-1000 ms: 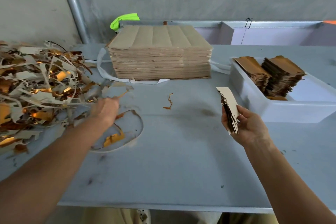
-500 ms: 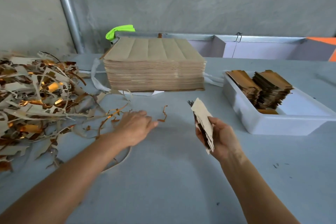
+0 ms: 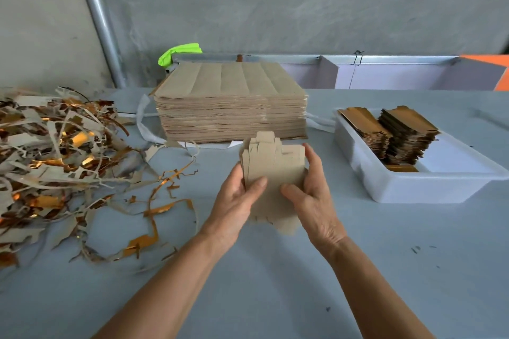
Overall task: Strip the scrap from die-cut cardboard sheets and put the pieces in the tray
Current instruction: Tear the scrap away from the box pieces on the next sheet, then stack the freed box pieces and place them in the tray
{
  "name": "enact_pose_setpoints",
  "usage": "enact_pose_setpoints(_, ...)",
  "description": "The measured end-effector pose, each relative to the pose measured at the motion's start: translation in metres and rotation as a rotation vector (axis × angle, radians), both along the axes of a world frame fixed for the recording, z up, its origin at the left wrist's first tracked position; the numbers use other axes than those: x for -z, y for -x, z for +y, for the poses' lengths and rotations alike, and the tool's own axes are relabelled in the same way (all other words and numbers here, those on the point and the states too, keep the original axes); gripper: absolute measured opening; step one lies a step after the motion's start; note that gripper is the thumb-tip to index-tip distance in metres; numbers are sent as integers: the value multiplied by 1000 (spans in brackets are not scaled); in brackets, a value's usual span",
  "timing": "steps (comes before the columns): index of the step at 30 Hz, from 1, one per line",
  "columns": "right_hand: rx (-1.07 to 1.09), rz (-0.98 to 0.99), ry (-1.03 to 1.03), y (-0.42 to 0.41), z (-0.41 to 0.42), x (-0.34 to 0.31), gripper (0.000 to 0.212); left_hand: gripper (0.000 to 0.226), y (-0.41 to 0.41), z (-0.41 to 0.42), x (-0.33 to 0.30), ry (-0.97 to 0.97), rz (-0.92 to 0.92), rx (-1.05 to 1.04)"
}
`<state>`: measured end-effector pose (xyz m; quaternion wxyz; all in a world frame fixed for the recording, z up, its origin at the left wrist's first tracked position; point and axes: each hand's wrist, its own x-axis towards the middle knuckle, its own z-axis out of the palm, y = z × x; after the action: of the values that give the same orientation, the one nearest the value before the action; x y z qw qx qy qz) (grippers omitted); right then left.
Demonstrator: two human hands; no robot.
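while both hands (image 3: 275, 195) grip pieces (image 3: 275, 170), tray (image 3: 413, 190) near.

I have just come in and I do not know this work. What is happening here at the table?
A person is stripping die-cut cardboard. Both hands, left hand and right hand, hold a small bundle of cut pieces above the table. The scrap lies in a heap on the left. A tall stack of sheets waits behind. The tray on the right already holds two piles of pieces; this bundle is not yet in it.
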<state>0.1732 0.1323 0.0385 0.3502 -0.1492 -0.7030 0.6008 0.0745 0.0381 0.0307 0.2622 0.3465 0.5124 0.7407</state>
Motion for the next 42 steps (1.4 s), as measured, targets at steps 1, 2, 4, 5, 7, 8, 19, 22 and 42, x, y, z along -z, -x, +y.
enact_pose_setpoints(1,-11,2,-30,-2,-2,2,59,38,-1,-3,3,-10,6,11)
enact_pose_setpoints(2,-18,-3,-39,-5,-4,6,52,42,-1,-5,7,-2,2,17)
enact_pose_setpoints(4,-43,-15,8,-10,-6,16,45,46,-2,-8,15,50,-21,29)
enact_pose_setpoints(5,-51,-22,41,-10,-7,21,44,46,-3,-8,18,86,-24,37)
enact_pose_setpoints(7,-41,-56,85,-10,-8,28,44,45,-5,-7,22,152,0,43)
enact_pose_setpoints(8,-27,-78,103,-8,-8,29,44,44,-6,-7,22,177,18,45)
enact_pose_setpoints(19,119,-159,314,0,5,17,24,35,3,2,12,376,593,-294)
enact_pose_setpoints(22,86,-121,639,-3,15,4,36,21,4,-8,8,508,1164,-510)
enact_pose_setpoints(42,-53,-98,585,-8,45,25,30,30,49,2,3,281,-395,-287)
